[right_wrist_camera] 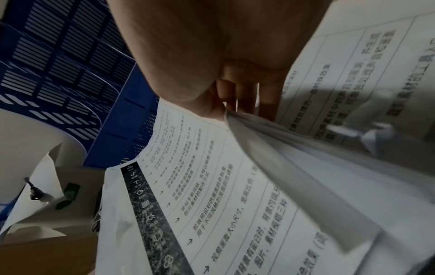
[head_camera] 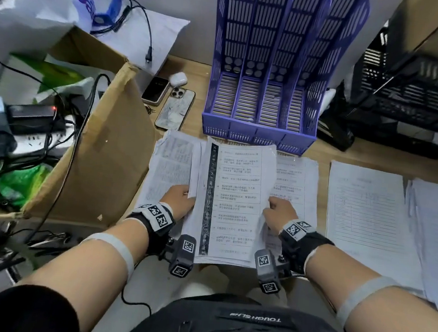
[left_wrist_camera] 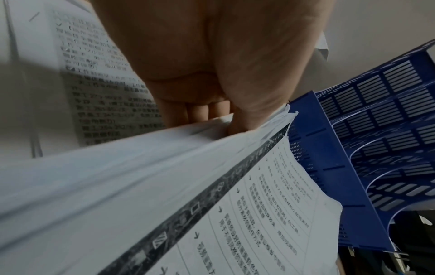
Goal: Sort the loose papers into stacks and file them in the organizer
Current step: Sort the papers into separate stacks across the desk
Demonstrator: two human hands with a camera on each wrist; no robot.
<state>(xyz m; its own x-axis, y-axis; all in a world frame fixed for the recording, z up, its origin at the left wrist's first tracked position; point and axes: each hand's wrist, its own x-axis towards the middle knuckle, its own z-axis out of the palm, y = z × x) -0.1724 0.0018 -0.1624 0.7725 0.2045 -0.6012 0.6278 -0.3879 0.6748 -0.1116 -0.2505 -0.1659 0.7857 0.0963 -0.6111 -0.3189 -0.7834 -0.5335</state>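
A thick stack of printed papers (head_camera: 233, 202) with a dark strip down its left side is lifted above the desk, held at both long edges. My left hand (head_camera: 180, 198) grips its left edge, thumb on top (left_wrist_camera: 249, 119). My right hand (head_camera: 278, 214) grips the right edge, fingers underneath (right_wrist_camera: 235, 104). Directly behind the stack stands the blue slotted organizer (head_camera: 269, 71), its compartments showing nothing inside. Other paper piles lie flat under and beside the held stack: one at the left (head_camera: 170, 161), one at the right (head_camera: 299, 179).
More sheets (head_camera: 368, 215) cover the desk at the right, reaching its edge. An open cardboard box (head_camera: 113, 139) full of cables stands at the left. Two phones (head_camera: 175, 108) and an earbud case (head_camera: 178, 78) lie beside the organizer. A black crate (head_camera: 411, 98) stands at the back right.
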